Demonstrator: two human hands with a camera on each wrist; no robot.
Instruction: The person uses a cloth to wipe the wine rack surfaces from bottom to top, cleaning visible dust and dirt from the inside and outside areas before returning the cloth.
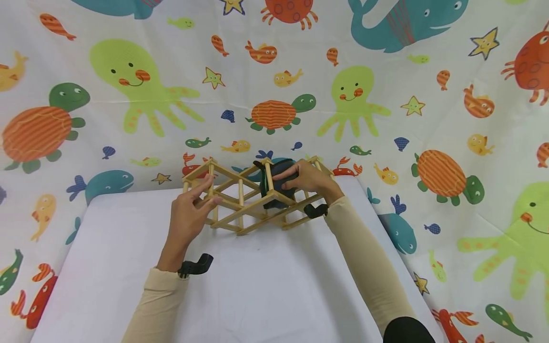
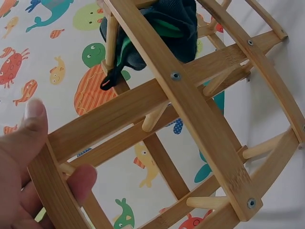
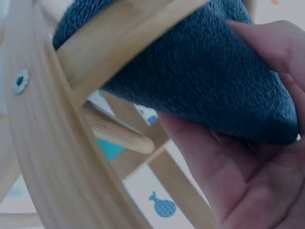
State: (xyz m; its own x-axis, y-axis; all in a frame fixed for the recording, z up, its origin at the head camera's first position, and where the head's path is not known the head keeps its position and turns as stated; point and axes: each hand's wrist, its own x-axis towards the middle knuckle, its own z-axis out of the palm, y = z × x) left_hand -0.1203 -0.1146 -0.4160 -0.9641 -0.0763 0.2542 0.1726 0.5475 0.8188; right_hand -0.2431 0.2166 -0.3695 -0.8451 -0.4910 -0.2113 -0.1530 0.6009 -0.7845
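A bamboo lattice rack (image 2: pixel 114 109) with crossed slats and round dowels stands at the back of the table. My left hand (image 1: pixel 188 216) grips its left end, thumb on one side of a slat and fingertips on the other in the left wrist view. A rolled dark blue towel (image 3: pixel 205 71) with a green inner side and a small black loop sits within an upper opening towards the rack's right. From the right, my right hand (image 1: pixel 310 178) holds the towel between thumb and fingers. Slats cross in front of part of the towel.
Behind the rack hangs a white curtain (image 1: pixel 240 95) printed with sea animals, which also runs down both sides. The white tabletop (image 1: pixel 257 286) extends in front of the rack. Black straps (image 1: pixel 195 266) circle both wrists.
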